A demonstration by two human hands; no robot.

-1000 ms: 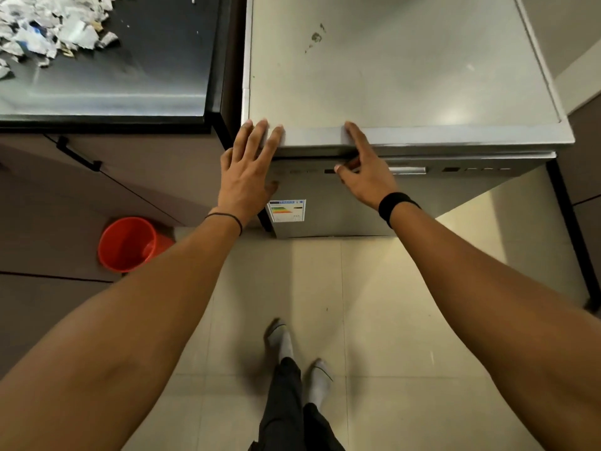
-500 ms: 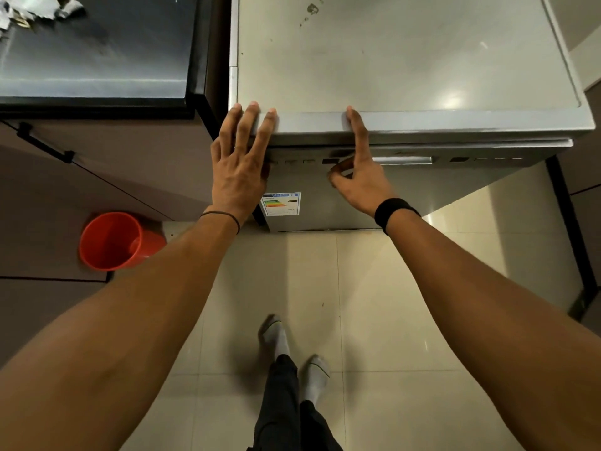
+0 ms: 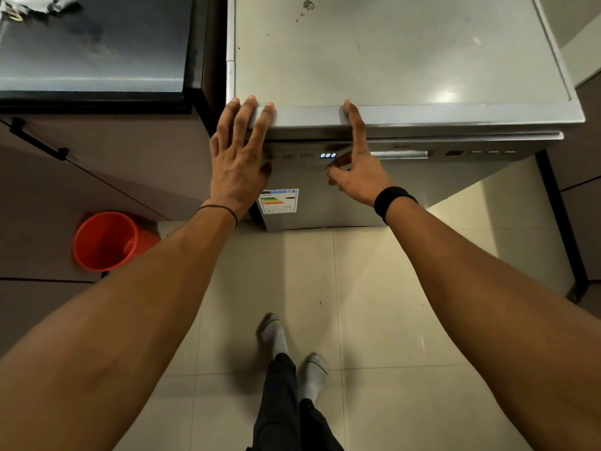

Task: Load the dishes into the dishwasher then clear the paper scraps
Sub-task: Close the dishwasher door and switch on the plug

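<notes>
Blue digits (image 3: 327,155) now glow on the front of the closed dishwasher (image 3: 390,60), dark before, while the left hand (image 3: 239,164) stays spread flat on its top edge and the right hand (image 3: 361,177) rests one straight forefinger there, other fingers loosely curled.

The display (image 3: 328,155) on the dishwasher (image 3: 390,60) has lit up, showing pale digits

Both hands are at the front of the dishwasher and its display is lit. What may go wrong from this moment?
1. The right hand has curled fingers close to the lit display; it may press a wrong button on the dishwasher.
2. The person stands in socks on glossy floor tiles; a slip is possible.
3. The paper scraps lie at the far counter corner and may be forgotten.
</notes>
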